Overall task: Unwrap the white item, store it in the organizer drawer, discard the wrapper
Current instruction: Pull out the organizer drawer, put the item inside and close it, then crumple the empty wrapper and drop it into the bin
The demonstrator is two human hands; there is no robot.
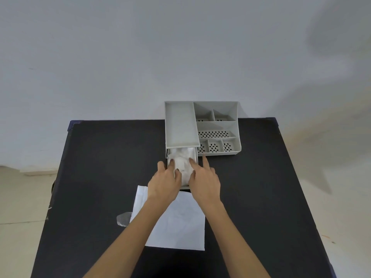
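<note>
1. A pale wall [140, 57] fills the upper half of the head view, with a soft shadow across its right side.
2. A black table [100, 157] stands against the wall and takes up most of the lower half.
3. A grey plastic desk organizer [237, 133] sits at the far edge of the table, right of centre. Its left part is a flat-topped block; its right part is split into several open compartments with perforated floors.
4. A flat white wrapper [180, 221] lies on the table near the person, under both forearms, its far edge just short of the drawer front.
5. The organizer drawer [196, 157] is pulled out toward the person from under the flat-topped block, and is open at the top.
6. The left hand [163, 182] reaches over the drawer's left front corner. Its fingers are loosely spread and laid down into the drawer; the outermost finger falls outside the left wall.
7. The right hand [204, 180] reaches over the drawer's right side, fingers spread flat; one finger lies on the white contents and another stretches along the table just outside the right wall. Neither hand is closed around anything.
8. The white item [183, 159] lies crumpled inside the drawer, under the fingertips of both hands.
9. A small scrap of clear plastic [124, 218] lies on the table, touching the wrapper's left edge.
</note>
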